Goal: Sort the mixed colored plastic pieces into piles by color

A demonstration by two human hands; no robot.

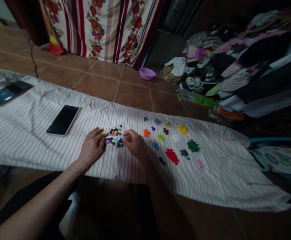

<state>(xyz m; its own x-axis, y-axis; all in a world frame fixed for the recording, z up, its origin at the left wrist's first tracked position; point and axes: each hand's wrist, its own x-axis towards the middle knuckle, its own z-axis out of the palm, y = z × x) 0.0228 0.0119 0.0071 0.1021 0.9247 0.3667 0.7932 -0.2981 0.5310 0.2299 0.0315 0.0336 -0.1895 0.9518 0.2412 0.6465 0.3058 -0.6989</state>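
Beyond small multicoloured pieces point(112, 133), off the striped cloth point(210, 170), stands a purple basin point(148, 77); left hand point(92, 142) loosely spread, right hand point(135, 143) pinched, grasp unclear.

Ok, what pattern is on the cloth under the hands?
The cloth has narrow stripes, pink and grey on white, best seen in the head view.

Left hand point(92, 145) low, right hand point(134, 143) curled

Both bare forearms point(60, 183) cross the near edge of the cloth point(210, 180). The left shows its back, fingers point(96, 131) bent inward; the right has its fingers bunched, tips toward the left.
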